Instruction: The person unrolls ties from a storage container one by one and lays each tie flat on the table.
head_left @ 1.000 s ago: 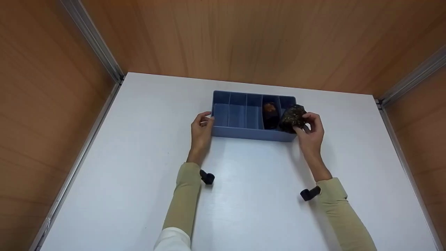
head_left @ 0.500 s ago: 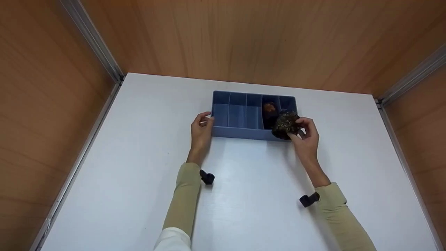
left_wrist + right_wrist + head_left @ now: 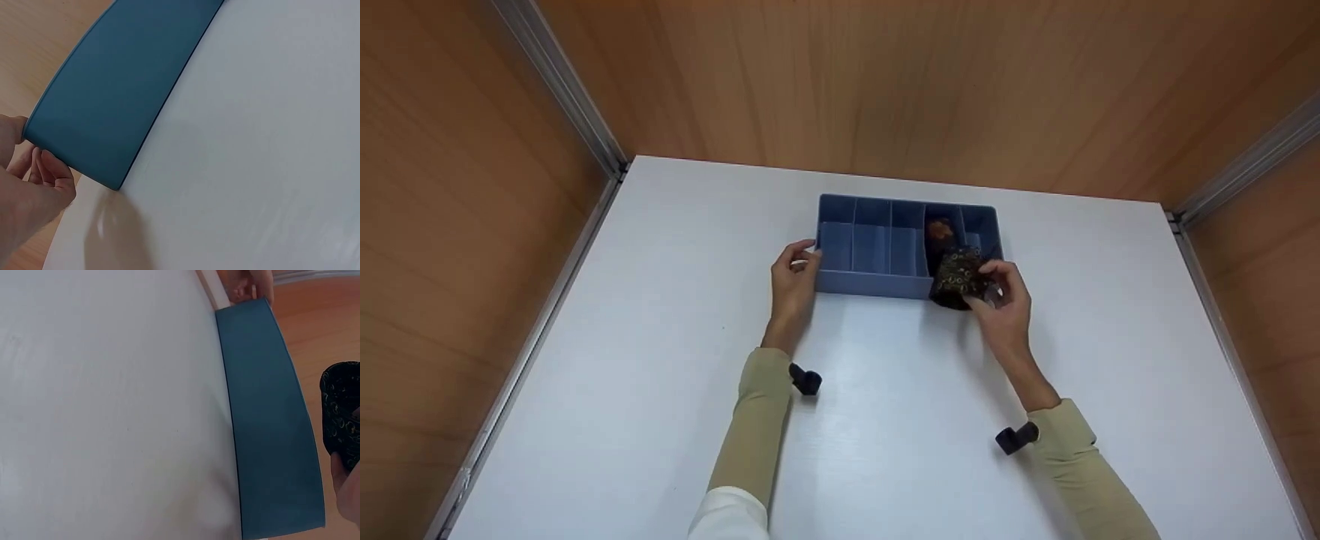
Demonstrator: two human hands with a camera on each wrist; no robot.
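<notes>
Head view: we've got the right hand (image 3: 1006, 309) pinching the dark patterned item (image 3: 958, 274) in front of the blue box (image 3: 870, 283), toward its right end. An orange-flowered dark item (image 3: 940, 232) sits in the fourth compartment from the left. The left hand (image 3: 793, 289), fingers bent, touches the box's left end. Left wrist: fingertips at the box's corner; whether they pinch, we can't tell. Right wrist: we catch the patterned item's open end, thumb outside.

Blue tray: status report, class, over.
Left hand grips blue tray. Right hand holds patterned item above rim level. Orange-marked item: fourth compartment from left.
</notes>
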